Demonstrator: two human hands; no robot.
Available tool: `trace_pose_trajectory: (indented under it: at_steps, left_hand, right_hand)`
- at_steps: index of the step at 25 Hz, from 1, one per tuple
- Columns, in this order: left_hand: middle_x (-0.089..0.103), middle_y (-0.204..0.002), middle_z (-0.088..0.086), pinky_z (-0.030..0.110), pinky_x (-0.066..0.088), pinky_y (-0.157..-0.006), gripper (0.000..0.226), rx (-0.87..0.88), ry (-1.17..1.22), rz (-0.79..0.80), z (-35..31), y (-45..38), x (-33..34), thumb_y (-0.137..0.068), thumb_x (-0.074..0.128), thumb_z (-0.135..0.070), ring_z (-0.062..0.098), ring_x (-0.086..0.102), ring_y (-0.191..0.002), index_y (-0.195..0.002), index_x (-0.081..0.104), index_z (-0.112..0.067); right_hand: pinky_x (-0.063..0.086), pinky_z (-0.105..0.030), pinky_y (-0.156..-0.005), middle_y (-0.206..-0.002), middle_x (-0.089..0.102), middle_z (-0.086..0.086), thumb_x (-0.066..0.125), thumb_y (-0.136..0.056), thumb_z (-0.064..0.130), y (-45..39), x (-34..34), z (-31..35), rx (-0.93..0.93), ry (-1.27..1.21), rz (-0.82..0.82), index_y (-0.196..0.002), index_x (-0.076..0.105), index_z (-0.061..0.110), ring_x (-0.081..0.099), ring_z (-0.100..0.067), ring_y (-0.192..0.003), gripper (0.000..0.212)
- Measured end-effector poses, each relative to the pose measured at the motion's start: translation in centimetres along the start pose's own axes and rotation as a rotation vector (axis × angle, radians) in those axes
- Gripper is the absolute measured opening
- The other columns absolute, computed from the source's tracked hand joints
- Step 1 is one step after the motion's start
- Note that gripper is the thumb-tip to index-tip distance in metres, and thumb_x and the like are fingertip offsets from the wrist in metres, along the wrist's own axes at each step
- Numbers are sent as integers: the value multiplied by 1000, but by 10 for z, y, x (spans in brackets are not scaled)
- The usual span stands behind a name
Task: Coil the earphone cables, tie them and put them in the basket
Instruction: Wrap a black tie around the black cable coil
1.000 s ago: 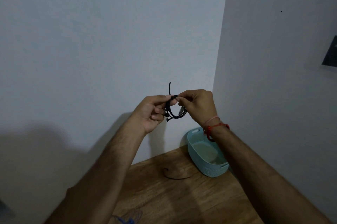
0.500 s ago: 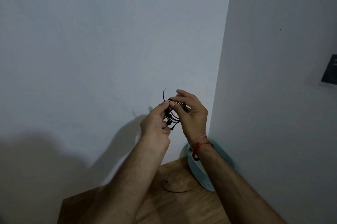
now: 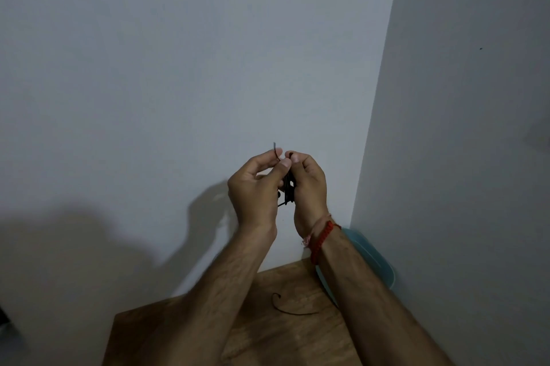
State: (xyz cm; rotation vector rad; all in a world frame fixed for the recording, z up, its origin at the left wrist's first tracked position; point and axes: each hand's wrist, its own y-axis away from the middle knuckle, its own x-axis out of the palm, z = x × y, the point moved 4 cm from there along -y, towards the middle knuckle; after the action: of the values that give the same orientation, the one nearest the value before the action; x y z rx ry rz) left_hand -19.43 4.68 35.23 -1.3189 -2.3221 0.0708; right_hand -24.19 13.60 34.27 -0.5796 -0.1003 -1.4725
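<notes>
A thin black tie [image 3: 293, 307] lies on the near wooden tabletop [image 3: 268, 336]. Your right forearm hides most of the light-blue plastic basket [image 3: 378, 258]. Farther off, raised before the wall, your left hand [image 3: 256, 187] and right hand [image 3: 308, 184] both pinch the coiled black earphone cable [image 3: 288, 187].

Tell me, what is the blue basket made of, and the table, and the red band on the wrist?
The basket looks like smooth, matte plastic: pale blue with an even, moulded rim, though the arm hides most of it. The table looks like wood or a wood-look top, brown with grain streaks. The red band on the right wrist seems to be braided thread, judging by its knotted texture and frayed end.
</notes>
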Motion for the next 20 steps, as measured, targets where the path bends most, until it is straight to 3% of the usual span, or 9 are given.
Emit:
trace_pose_trajectory:
  at_steps: [3, 6, 8, 11, 13, 16, 20]
  left_hand:
    - [75, -75, -2, 23, 46, -49, 22, 41, 67, 23, -4, -8, 1, -87, 80, -9, 8, 58, -58, -109, 81, -13]
    - [80, -83, 2, 24, 47, -49, 24, 103, 24, -4, -8, -18, 0, -88, 79, -9, 8, 60, -58, -111, 79, -14]
    - [80, -84, 3, 24, 47, -49, 19, 154, -18, 3, -11, -25, -1, -89, 78, -11, 8, 58, -56, -107, 81, -13]
    - [81, -82, 2, 23, 49, -56, 17, 246, -184, 36, -18, -33, -2, -88, 79, -14, 1, 61, -57, -105, 83, -16]
    - [82, -86, -2, 21, 52, -64, 15, 316, -326, 88, -27, -35, -1, -87, 80, -16, -5, 65, -61, -101, 84, -20]
    - [81, -84, -10, 14, 51, -65, 12, 347, -463, 170, -43, -40, 3, -85, 82, -17, -10, 67, -62, -96, 85, -21]
    - [81, -82, -9, 10, 53, -68, 10, 402, -582, 209, -59, -44, 5, -83, 84, -19, -11, 69, -64, -94, 85, -18]
  right_hand:
    - [48, -30, -54, -74, 63, -5, 52, -104, 24, -6, 3, 1, -6, -63, -3, -109, 63, 0, 57, -15, -61, 28]
    - [48, -33, -59, -75, 63, -6, 57, -101, 26, -14, 6, 3, -3, -86, -29, -99, 67, 10, 54, -24, -69, 19]
    - [45, -33, -60, -67, 60, -1, 61, -99, 27, -20, 6, 7, -17, -83, -40, -93, 69, 11, 51, -21, -66, 18]
    - [45, -35, -63, -70, 65, 3, 64, -98, 24, -25, 6, 16, -55, -89, -48, -94, 70, 8, 50, -14, -63, 17]
    - [47, -41, -68, -75, 69, 3, 64, -97, 21, -28, 6, 20, -65, -86, -50, -95, 71, 7, 52, -18, -67, 16]
    - [51, -44, -68, -75, 66, 1, 65, -97, 20, -27, 6, 26, -66, -51, -49, -93, 72, 8, 51, -25, -74, 14]
    - [45, -17, -52, -75, 62, 1, 66, -96, 18, -23, 5, 35, -100, 46, -52, -96, 72, 5, 50, -9, -63, 14]
